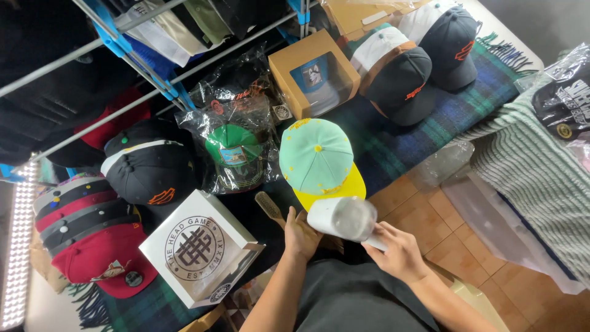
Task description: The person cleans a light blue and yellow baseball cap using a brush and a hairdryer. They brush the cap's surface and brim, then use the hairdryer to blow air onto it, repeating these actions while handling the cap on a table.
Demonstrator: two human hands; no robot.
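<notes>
- The right hand point(399, 252) is closing its grip around a white cylindrical handheld device point(342, 218), holding it just below the mint cap with a yellow brim point(318, 161).
- The left hand point(301, 237) is resting loosely open beside a wooden brush point(269, 206).
- A white square box point(198, 248) and a bagged green cap point(233, 147) are crowding the table's plaid cloth point(393, 147) to the left.

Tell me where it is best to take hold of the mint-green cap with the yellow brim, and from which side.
Probably grip the mint-green cap with the yellow brim by its brim. That flat, stiff edge points toward the person, so coming from the near side seems easiest; the rounded crown offers less to pinch. The hands are occupied there: right hand holds a white cylinder.
</notes>
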